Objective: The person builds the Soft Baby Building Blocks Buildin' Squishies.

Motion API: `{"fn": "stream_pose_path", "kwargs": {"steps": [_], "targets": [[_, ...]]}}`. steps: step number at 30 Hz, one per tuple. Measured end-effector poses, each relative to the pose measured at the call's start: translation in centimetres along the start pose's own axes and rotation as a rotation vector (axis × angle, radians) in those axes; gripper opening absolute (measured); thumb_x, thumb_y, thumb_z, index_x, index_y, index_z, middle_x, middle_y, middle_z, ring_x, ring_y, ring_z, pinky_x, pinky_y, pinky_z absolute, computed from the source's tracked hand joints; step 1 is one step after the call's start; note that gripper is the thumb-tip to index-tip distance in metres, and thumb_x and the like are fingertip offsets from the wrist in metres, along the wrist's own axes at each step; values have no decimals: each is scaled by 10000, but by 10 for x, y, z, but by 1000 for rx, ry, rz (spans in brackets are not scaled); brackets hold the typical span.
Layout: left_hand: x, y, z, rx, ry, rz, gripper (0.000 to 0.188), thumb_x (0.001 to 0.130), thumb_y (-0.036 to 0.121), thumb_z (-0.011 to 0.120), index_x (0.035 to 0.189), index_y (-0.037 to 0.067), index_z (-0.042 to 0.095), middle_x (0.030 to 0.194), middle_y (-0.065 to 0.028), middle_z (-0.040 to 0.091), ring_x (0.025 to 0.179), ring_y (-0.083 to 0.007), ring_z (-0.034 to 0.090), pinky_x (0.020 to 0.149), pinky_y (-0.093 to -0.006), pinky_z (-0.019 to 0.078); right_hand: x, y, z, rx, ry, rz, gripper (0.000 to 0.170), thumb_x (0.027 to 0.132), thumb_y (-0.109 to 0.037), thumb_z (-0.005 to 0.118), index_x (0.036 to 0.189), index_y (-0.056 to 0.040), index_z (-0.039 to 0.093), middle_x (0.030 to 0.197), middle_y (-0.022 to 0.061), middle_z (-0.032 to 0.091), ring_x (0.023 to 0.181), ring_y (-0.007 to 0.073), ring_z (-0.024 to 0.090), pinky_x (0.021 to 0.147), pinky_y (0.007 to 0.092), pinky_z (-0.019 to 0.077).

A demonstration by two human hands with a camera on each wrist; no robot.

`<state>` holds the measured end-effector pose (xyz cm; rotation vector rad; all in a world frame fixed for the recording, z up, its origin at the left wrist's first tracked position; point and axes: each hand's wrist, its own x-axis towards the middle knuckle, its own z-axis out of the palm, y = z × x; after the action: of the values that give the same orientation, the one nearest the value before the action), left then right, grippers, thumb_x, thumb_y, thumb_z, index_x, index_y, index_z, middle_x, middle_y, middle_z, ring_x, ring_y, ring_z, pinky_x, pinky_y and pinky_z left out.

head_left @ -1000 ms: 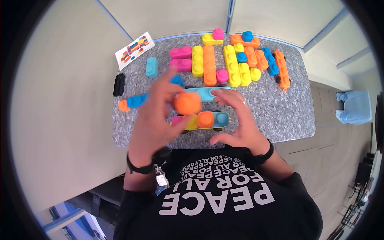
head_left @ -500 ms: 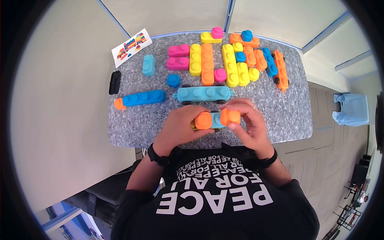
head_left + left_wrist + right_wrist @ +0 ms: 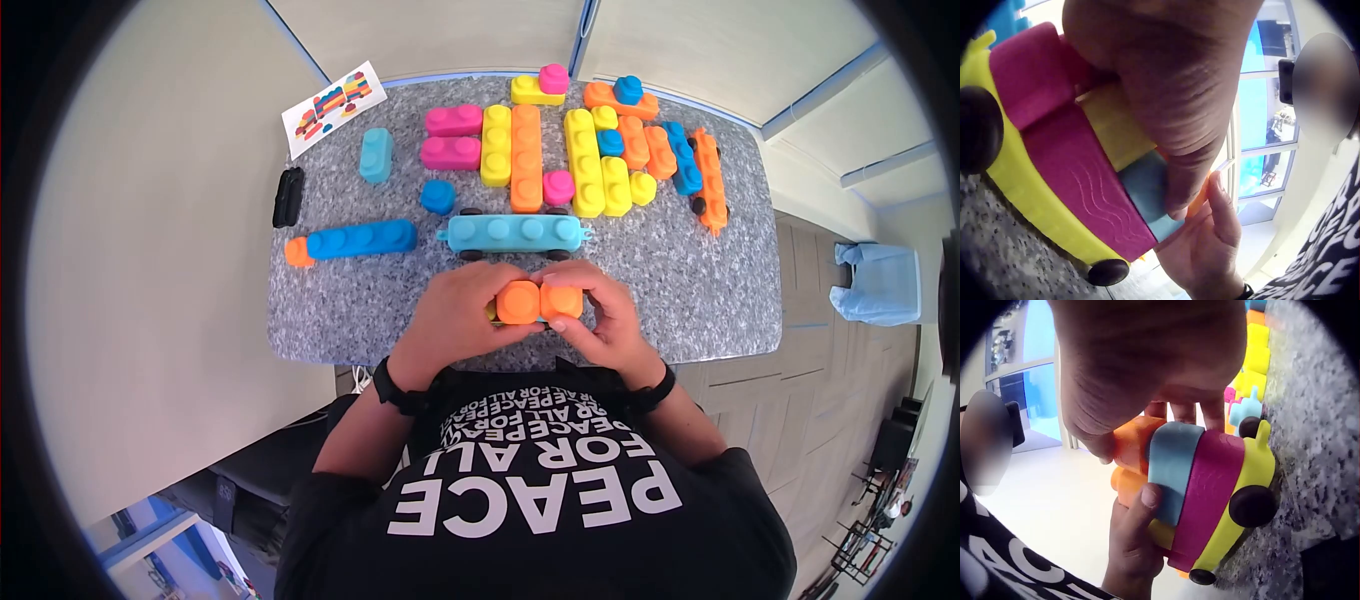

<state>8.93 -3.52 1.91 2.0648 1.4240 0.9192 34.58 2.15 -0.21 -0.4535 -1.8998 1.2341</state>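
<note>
Near the front edge, a toy wagon with a yellow wheeled base [image 3: 1054,212] carries stacked blocks: a magenta layer [image 3: 1210,487], then a light blue block [image 3: 1175,465] beside a yellow one. On top, two orange blocks sit side by side. My left hand [image 3: 460,312] grips the stack from the left, its thumb against the light blue block, next to the left orange block [image 3: 519,303]. With thumb and fingers my right hand [image 3: 612,318] pinches the right orange block [image 3: 562,301], which rests on the light blue one. Both hands hide much of the wagon.
Just beyond stands a light blue wheeled base [image 3: 515,234]. A long blue block [image 3: 362,241] lies left, by a small blue block [image 3: 437,197]. Several yellow, orange and magenta blocks fill the back. An orange wheeled base [image 3: 710,180] is far right; a picture card [image 3: 332,108] lies back left.
The left hand first carried an orange block over the wagon, then moved down to grip the stack. The right hand took that block and lowered it beside the other orange one.
</note>
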Motion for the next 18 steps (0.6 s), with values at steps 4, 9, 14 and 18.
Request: {"fn": "stream_pose_path", "kwargs": {"steps": [4,9,14,18], "targets": [[0,-2,2,9,8,-3,558,792,334,1044,1216,97,771,1093,-119,824,994,-373,803,858,-462,645,-5,9,5,36,-1,-17,410,1066,-118,796,1447,-31,671,1460,231,737,1356,349,720,1188,493,537],[0,-1,3,12,29,15,557,793,351,1042,1208,98,770,1072,-116,819,977,-376,800,842,-463,642,-7,13,7,45,-1,-7,423,1074,-117,759,1472,-29,647,1480,229,715,1371,350,699,1213,499,514],[-2,-2,6,68,49,15,563,787,377,1044,1196,99,775,1033,-120,809,947,-377,796,816,-476,635,1,-2,10,-34,-17,35,491,1078,-149,707,1542,-24,605,1525,228,667,1416,390,658,1240,514,487],[-2,-2,2,57,32,-4,572,775,388,1051,1181,85,786,1051,-131,818,958,-383,800,830,-472,637,3,4,13,-114,-26,-9,601,1086,-192,692,1638,-29,518,1583,238,615,1470,427,605,1269,524,453]]}}
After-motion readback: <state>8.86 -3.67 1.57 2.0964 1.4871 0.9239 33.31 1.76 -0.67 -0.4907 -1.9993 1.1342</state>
